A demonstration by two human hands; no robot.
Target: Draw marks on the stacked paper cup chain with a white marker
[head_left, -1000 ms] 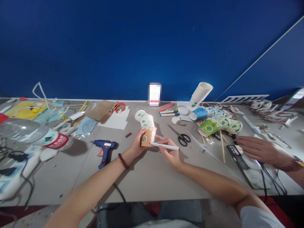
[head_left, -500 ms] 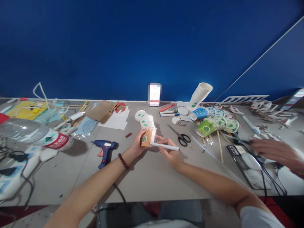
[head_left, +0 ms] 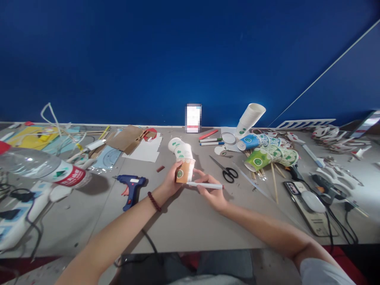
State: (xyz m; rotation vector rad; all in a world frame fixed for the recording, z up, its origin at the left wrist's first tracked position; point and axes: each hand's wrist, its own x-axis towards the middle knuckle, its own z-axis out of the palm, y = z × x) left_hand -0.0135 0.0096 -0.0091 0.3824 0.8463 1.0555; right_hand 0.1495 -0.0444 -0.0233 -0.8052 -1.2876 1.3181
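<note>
My left hand (head_left: pixel 173 177) is closed around the side of a paper cup (head_left: pixel 183 172), partly coloured orange-brown with a round emblem and a scalloped band. This cup joins a curved row of white paper cups (head_left: pixel 182 150) with green prints. In my right hand (head_left: pixel 213 194) is a white marker (head_left: pixel 207 185), its tip at the lower edge of the cup, where a white strip still shows. Whether the tip touches the cup I cannot tell. A marker cap (head_left: pixel 160 169) lies left of the cups, and black scissors (head_left: pixel 227 171) lie to the right.
A blue glue gun (head_left: pixel 130 189) lies left, near a large water bottle (head_left: pixel 50 168). Several markers (head_left: pixel 211 140) and a stack of paper cups (head_left: pixel 250 120) are at the back. Coloured cup rows (head_left: pixel 267 156), a phone (head_left: pixel 310 209) and a second glue gun (head_left: pixel 329 190) occupy the right.
The marker has shifted slightly down and left toward the cup's bottom edge. Another person's hand at the right has left the view, uncovering the second glue gun.
</note>
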